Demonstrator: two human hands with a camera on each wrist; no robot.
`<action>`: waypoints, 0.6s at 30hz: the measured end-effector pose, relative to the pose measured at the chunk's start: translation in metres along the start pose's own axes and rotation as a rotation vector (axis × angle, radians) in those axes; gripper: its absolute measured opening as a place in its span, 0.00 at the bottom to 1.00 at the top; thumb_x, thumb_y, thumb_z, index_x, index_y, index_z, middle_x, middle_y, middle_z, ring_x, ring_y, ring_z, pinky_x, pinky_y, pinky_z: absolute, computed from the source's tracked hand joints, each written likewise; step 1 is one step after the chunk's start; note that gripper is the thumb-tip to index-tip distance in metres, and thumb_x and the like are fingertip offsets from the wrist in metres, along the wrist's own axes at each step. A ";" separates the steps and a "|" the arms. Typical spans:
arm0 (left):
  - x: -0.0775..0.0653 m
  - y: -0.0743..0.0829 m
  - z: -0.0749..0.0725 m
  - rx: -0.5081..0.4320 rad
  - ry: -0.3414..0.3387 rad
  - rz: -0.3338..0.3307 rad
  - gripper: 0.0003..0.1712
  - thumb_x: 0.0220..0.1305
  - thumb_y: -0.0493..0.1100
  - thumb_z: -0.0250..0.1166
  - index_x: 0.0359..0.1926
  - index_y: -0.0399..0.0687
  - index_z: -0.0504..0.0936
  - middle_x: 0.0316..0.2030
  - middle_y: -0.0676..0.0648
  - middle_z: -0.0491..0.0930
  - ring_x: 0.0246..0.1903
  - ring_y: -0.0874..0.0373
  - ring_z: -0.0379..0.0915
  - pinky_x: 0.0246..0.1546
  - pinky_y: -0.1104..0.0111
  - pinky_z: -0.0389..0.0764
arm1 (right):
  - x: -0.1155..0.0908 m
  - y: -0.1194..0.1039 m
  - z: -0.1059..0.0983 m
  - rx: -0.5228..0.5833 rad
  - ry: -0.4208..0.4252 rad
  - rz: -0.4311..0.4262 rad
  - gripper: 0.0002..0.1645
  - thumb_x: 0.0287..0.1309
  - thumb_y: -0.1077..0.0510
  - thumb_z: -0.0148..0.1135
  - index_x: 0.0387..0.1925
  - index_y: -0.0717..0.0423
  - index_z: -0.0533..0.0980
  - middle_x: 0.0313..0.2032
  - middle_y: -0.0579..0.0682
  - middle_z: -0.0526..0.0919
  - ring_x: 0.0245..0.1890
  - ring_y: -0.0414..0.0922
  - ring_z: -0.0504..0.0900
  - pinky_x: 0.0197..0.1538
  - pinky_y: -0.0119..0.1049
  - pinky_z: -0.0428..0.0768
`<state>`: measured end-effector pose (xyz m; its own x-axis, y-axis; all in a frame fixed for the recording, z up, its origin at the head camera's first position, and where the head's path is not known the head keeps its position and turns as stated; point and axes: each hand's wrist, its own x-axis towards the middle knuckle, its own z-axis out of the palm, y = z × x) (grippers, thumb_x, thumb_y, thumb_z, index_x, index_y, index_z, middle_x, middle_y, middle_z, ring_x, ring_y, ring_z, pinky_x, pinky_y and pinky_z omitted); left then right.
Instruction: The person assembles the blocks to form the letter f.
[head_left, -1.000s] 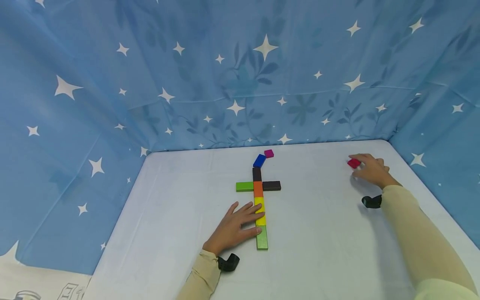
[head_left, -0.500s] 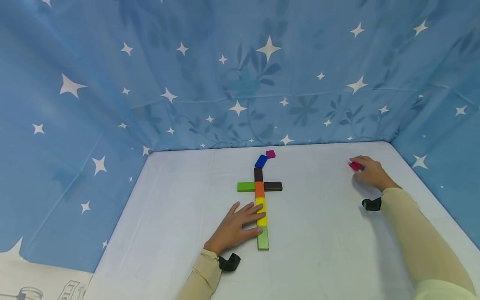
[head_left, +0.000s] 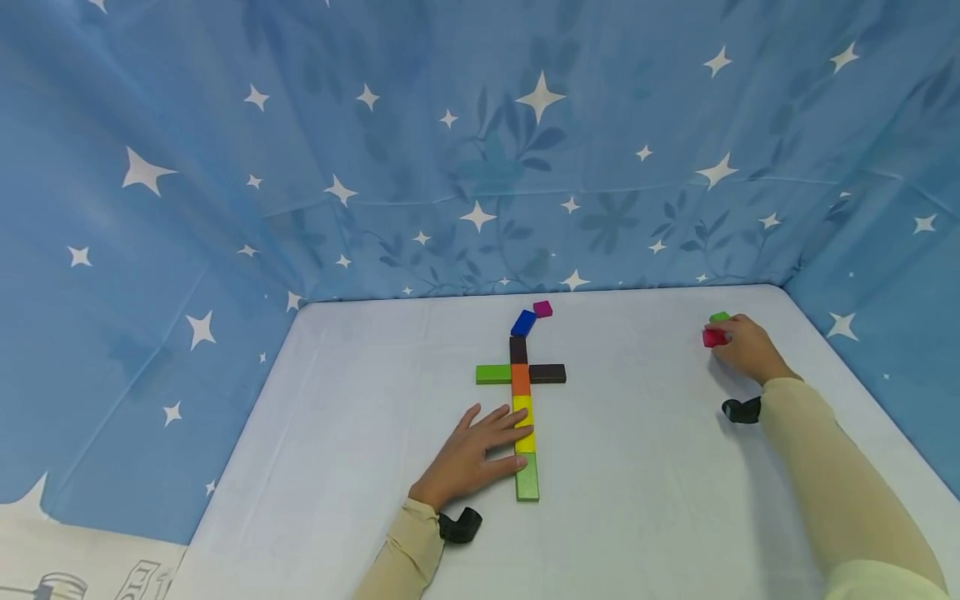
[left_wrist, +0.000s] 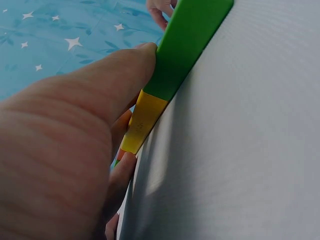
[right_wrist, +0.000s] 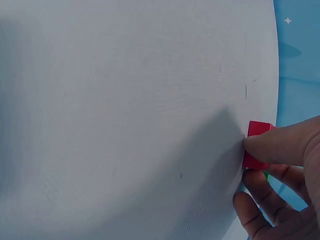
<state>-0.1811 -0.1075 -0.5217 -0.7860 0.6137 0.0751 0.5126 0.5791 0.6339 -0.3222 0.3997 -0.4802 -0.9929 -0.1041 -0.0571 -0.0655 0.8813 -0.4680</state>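
Observation:
In the head view my left hand (head_left: 472,458) lies with spread, straight fingers over the yellow part (head_left: 526,442) of a cross-shaped row of flat coloured blocks. Its thumb touches the light green block (head_left: 527,486) at the near end. Far to the right, my right hand (head_left: 750,347) pinches a red block (head_left: 715,338) between thumb and fingers. Just behind that block a small green block (head_left: 720,317) shows, partly covered by the fingers. In the right wrist view the thumb presses on the red block (right_wrist: 257,128).
Farther up the row come an orange block (head_left: 521,380) and a dark brown one (head_left: 518,350). A green block (head_left: 493,374) and a black block (head_left: 547,373) form the side arms. Beyond lie a tilted blue block (head_left: 523,323) and a magenta block (head_left: 543,309). Blue curtains (head_left: 420,167) border the table.
The red block in my right hand has come slightly nearer and rightward, and a green block now shows behind it. My left hand stays at the row.

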 end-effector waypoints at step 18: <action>0.000 0.000 0.000 -0.002 -0.011 -0.018 0.32 0.78 0.62 0.62 0.77 0.61 0.76 0.79 0.61 0.65 0.82 0.61 0.47 0.83 0.50 0.35 | 0.008 -0.016 0.007 0.071 0.018 -0.007 0.28 0.67 0.69 0.66 0.63 0.82 0.72 0.58 0.80 0.72 0.54 0.73 0.72 0.60 0.71 0.76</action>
<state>-0.1810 -0.1080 -0.5219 -0.7913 0.6090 0.0551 0.4978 0.5892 0.6365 -0.3280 0.3818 -0.4789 -0.9942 -0.1011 -0.0379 -0.0658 0.8458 -0.5295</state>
